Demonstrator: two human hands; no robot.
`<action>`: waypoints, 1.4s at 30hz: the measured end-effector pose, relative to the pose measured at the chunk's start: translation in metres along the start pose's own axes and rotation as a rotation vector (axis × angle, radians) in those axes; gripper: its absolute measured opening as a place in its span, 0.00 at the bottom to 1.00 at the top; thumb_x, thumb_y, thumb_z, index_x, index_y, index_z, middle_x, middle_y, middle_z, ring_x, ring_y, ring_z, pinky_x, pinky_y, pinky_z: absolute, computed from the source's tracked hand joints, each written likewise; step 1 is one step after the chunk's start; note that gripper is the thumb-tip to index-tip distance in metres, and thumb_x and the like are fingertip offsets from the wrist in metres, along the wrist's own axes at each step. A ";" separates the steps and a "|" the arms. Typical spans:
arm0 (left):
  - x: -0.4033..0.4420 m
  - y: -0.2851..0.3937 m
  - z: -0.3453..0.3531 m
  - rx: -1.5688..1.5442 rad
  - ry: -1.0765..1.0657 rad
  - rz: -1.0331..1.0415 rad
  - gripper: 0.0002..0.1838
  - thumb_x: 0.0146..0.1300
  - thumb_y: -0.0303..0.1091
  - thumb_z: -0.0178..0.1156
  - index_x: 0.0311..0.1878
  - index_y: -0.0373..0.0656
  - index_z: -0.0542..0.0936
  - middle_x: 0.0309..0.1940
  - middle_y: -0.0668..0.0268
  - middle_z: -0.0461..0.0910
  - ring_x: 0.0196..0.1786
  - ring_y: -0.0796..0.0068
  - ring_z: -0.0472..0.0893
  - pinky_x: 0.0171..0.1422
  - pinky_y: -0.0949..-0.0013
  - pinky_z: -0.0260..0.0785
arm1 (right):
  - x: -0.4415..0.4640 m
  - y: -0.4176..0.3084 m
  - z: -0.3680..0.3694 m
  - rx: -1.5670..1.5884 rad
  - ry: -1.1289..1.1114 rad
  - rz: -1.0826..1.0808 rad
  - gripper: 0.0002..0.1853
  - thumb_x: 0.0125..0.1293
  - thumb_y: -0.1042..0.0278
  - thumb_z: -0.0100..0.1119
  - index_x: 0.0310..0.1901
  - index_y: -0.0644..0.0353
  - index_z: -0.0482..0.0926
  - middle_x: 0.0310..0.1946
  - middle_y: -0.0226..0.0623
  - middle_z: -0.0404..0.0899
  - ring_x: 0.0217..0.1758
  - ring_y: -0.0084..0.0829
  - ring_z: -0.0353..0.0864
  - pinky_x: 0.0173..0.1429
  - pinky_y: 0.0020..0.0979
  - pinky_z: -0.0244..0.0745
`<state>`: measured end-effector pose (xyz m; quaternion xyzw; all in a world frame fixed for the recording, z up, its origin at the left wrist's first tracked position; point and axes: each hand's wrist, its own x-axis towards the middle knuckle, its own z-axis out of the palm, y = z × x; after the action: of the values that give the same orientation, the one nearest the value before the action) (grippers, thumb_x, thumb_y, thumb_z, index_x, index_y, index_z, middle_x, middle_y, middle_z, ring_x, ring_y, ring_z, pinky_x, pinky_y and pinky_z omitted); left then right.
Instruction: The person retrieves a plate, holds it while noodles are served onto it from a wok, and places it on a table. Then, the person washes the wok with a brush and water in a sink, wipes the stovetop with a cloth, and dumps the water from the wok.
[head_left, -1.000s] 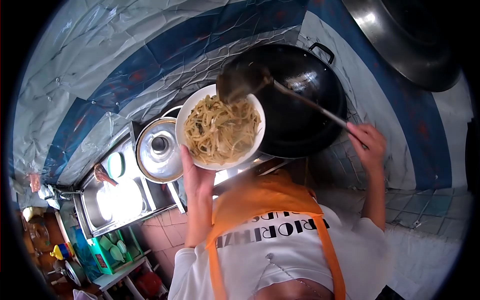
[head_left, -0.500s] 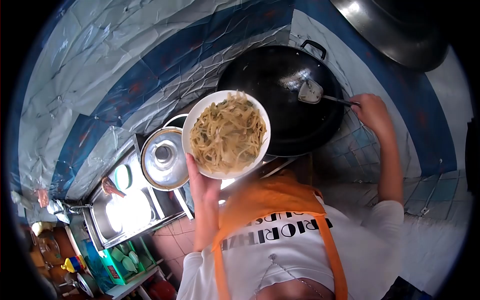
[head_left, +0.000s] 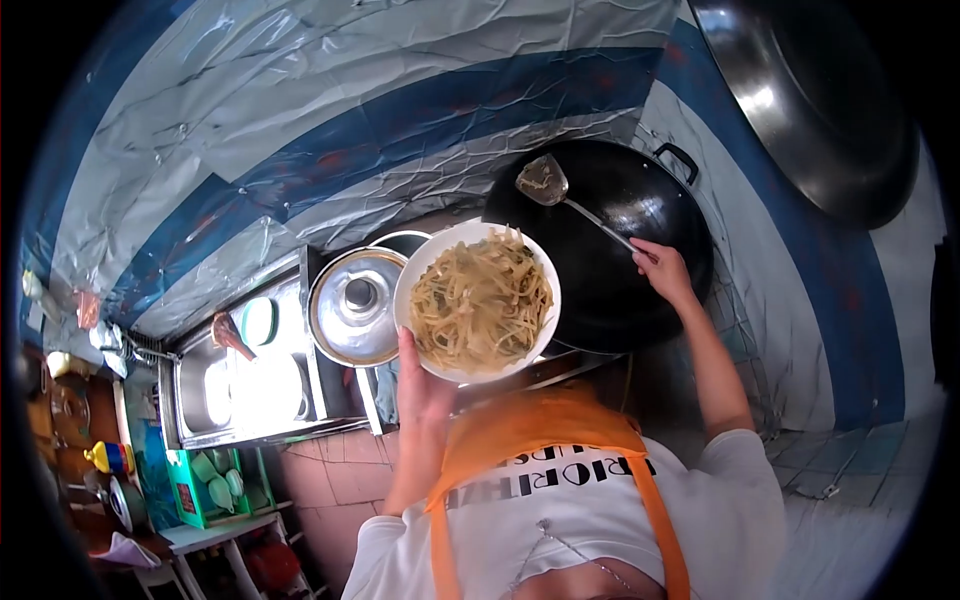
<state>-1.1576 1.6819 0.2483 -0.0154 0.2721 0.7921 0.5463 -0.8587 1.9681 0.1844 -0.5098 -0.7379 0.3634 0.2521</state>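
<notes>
A white plate heaped with noodles rests in my left hand, which supports it from below at its lower left edge. The plate overlaps the left side of a large black wok. My right hand is closed around the handle of a metal spatula. The spatula's blade, with some food bits on it, is over the upper left part of the wok.
Left of the plate is a lidded metal pot. Further left stands a steel sink, with a green crate of cups below it. A large metal pan hangs at the upper right.
The spatula moved from over the noodles to the wok's right side, then to its upper left. My right hand followed it. The plate stays in my left hand.
</notes>
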 end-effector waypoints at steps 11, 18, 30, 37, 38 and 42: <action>0.018 -0.011 0.004 0.050 0.036 0.020 0.28 0.74 0.52 0.43 0.70 0.47 0.63 0.69 0.62 0.65 0.70 0.59 0.65 0.74 0.53 0.58 | -0.106 -0.070 -0.089 -0.219 0.306 -0.626 0.21 0.54 0.83 0.65 0.51 0.59 0.83 0.29 0.36 0.79 0.29 0.24 0.77 0.35 0.23 0.70; 0.025 -0.018 0.026 0.027 -0.008 -0.089 0.28 0.75 0.49 0.45 0.70 0.44 0.60 0.69 0.63 0.64 0.69 0.62 0.65 0.74 0.56 0.56 | -0.146 -0.096 -0.095 -0.126 0.471 -0.474 0.24 0.54 0.85 0.62 0.56 0.64 0.77 0.36 0.39 0.77 0.33 0.26 0.75 0.36 0.24 0.69; 0.053 -0.052 0.041 0.069 -0.060 -0.122 0.28 0.74 0.50 0.46 0.70 0.46 0.60 0.69 0.62 0.64 0.70 0.63 0.64 0.74 0.51 0.54 | -0.175 -0.103 -0.083 -0.476 0.526 -0.560 0.23 0.57 0.80 0.64 0.56 0.59 0.79 0.32 0.40 0.78 0.28 0.34 0.78 0.31 0.30 0.71; 0.053 -0.061 0.048 0.091 -0.045 -0.137 0.28 0.74 0.50 0.46 0.71 0.46 0.60 0.68 0.62 0.64 0.69 0.62 0.65 0.73 0.51 0.57 | -0.176 -0.095 -0.077 -0.346 0.392 -0.431 0.21 0.59 0.79 0.63 0.57 0.60 0.79 0.31 0.37 0.78 0.28 0.27 0.76 0.33 0.25 0.70; 0.055 -0.064 0.045 0.098 -0.036 -0.132 0.28 0.73 0.51 0.46 0.70 0.47 0.62 0.67 0.62 0.66 0.68 0.62 0.67 0.71 0.52 0.60 | -0.173 -0.091 -0.076 -0.252 0.399 -0.355 0.21 0.60 0.78 0.63 0.57 0.60 0.79 0.31 0.36 0.78 0.28 0.25 0.76 0.33 0.24 0.69; 0.056 -0.072 0.039 0.096 -0.025 -0.140 0.28 0.73 0.53 0.45 0.69 0.48 0.64 0.67 0.64 0.68 0.68 0.61 0.68 0.70 0.52 0.62 | -0.158 -0.059 -0.077 0.045 0.353 -0.067 0.19 0.64 0.73 0.60 0.57 0.63 0.77 0.30 0.30 0.78 0.29 0.17 0.71 0.35 0.23 0.68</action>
<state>-1.1065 1.7654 0.2337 0.0018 0.3012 0.7382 0.6037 -0.7793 1.8294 0.2784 -0.5350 -0.6906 0.2759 0.4010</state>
